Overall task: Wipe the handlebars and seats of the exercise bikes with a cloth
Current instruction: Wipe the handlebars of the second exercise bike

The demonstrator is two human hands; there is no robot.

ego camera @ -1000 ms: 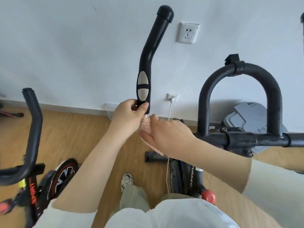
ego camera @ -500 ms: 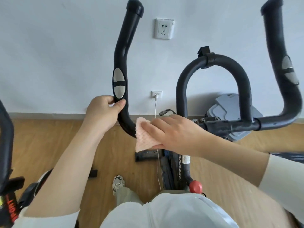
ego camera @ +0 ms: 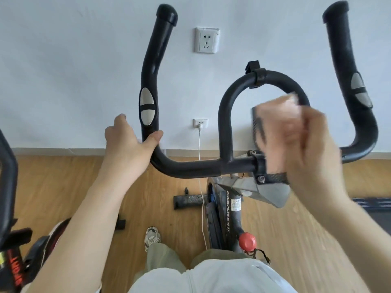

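The black handlebar [ego camera: 190,168] of the exercise bike spans the view, with a left upright grip [ego camera: 152,66], a middle loop [ego camera: 228,106] and a right upright grip [ego camera: 351,66]. My left hand [ego camera: 127,140] holds the bend at the foot of the left grip, thumb hooked round the bar. My right hand [ego camera: 306,140], blurred, holds a pink cloth [ego camera: 277,123] over the clamp at the middle of the bar, inside the loop. The bike's seat is not in view.
A second bike's black handlebar [ego camera: 6,170] and red-lettered frame stand at the left edge. The white wall with two sockets [ego camera: 207,40] and a charging cable [ego camera: 201,187] is just behind the bars. A red knob [ego camera: 247,243] sits on the frame below.
My right hand has carried the cloth rightward from the left bend of the bar to the middle clamp. My left hand stays on the left bend. The view has shifted right.
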